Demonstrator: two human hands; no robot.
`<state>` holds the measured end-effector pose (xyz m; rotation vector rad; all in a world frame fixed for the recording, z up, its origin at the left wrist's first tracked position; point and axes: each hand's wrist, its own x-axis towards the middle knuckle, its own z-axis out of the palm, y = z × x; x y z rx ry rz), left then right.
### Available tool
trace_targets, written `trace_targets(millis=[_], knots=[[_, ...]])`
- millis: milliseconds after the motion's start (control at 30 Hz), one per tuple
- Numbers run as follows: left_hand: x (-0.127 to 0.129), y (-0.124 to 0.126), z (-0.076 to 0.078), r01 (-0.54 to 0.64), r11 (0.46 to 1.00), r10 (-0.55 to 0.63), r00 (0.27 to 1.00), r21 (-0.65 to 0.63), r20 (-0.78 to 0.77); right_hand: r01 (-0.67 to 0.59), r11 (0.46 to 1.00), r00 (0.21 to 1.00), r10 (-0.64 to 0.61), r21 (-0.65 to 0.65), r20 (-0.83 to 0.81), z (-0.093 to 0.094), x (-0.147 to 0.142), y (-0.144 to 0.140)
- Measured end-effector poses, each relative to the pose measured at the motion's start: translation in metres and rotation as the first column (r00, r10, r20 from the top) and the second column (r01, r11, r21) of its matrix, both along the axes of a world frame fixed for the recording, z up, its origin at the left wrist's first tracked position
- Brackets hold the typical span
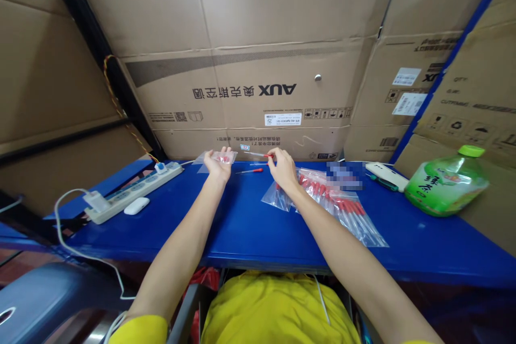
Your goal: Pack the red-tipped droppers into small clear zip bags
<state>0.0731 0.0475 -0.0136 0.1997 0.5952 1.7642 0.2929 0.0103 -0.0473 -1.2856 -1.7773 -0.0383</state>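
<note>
My left hand [218, 167] is raised over the back of the blue table [242, 226], its fingers curled round a clear plastic bag [201, 159] with red marks showing in it. Between the fingertips of my right hand [283, 167] is a small red-handled screwdriver [258, 155], its thin shaft pointing left toward the bag. Two similar tools lie on the table between my hands; the nearer has a red handle [257, 170]. Beside my right forearm several red-handled pieces in clear plastic bags [342, 204] are spread in a pile.
A white power strip [135, 191] with plugs and a white earbud case [136, 206] sit at the left. To the right are a white phone-like object [387, 176] and a green bottle [445, 183]. Cardboard [250, 21] walls the back. A grey-blue stool [48, 301] stands lower left.
</note>
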Motion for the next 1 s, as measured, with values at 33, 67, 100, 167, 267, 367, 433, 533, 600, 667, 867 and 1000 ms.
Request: trace_targets(millis=[33,67,100,167,267,367,433,533,600,667,867,1000], knots=[[0.0,0.0,0.0,0.002,1.0,-0.002,1.0,0.001,0.002,-0.046,0.998,0.999,0.046,0.035,-0.008,0.002,-0.001,-0.002],[0.0,-0.001,0.0,0.006,1.0,-0.006,1.0,0.002,0.003,-0.085,0.995,0.996,0.086,0.058,-0.009,0.003,-0.003,-0.005],[0.001,-0.002,0.0,0.014,1.0,-0.014,1.0,0.007,0.003,-0.117,0.991,0.993,0.118,0.071,-0.007,0.004,-0.005,-0.007],[0.007,-0.004,0.001,0.033,0.999,-0.033,0.999,0.024,0.001,-0.17,0.982,0.985,0.171,0.077,-0.002,0.005,-0.011,-0.012],[0.02,-0.009,0.001,0.081,0.995,-0.081,0.997,0.056,-0.006,-0.241,0.968,0.969,0.244,0.068,-0.029,0.003,-0.021,-0.014],[0.04,-0.016,-0.002,0.168,0.981,-0.166,0.986,0.097,-0.031,-0.288,0.957,0.951,0.289,0.027,-0.106,-0.001,-0.028,-0.015],[0.053,-0.021,-0.005,0.213,0.971,-0.209,0.977,0.107,-0.049,-0.283,0.959,0.948,0.274,-0.033,-0.163,-0.003,-0.032,-0.015],[0.069,-0.029,-0.011,0.263,0.96,-0.259,0.964,0.098,-0.051,-0.248,0.963,0.947,0.219,-0.102,-0.237,-0.005,-0.035,-0.015],[0.076,-0.032,-0.013,0.284,0.954,-0.281,0.959,0.1,-0.047,-0.231,0.967,0.936,0.192,-0.105,-0.294,-0.006,-0.035,-0.015],[0.078,-0.034,-0.013,0.29,0.952,-0.286,0.957,0.099,-0.049,-0.22,0.97,0.922,0.171,-0.106,-0.347,-0.006,-0.036,-0.014],[0.076,-0.037,-0.01,0.273,0.957,-0.268,0.961,0.098,-0.062,-0.237,0.966,0.901,0.18,-0.101,-0.395,-0.009,-0.038,-0.013],[0.081,-0.039,-0.012,0.285,0.954,-0.28,0.958,0.089,-0.068,-0.239,0.965,0.906,0.183,-0.106,-0.383,-0.01,-0.04,-0.013]])
